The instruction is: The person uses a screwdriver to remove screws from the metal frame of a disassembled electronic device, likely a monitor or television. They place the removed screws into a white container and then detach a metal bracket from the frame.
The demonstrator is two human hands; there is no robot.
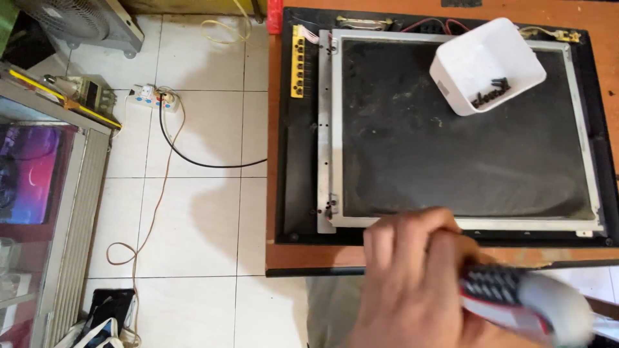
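A hand [412, 283], which one unclear, grips a blurred screwdriver handle [509, 296] at the worktop's [284, 258] near edge; a slip could gouge the bare panel [451, 135]; the other is unseen.

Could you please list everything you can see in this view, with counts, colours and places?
Panel: one, dark, metal-framed, flat on the table.
Table: one, brown wood, right.
Tray: one, white, on the panel's upper right.
Screws: several, black, in the tray.
Yellow strip: one, left of the panel.
Power strip: one, white, on the tiled floor.
Cable: one, black, across the floor.
Fan: one, grey, top left.
Tool handle: one, black, red and white, blurred.
Hand: one, gripping the handle; which one is unclear.
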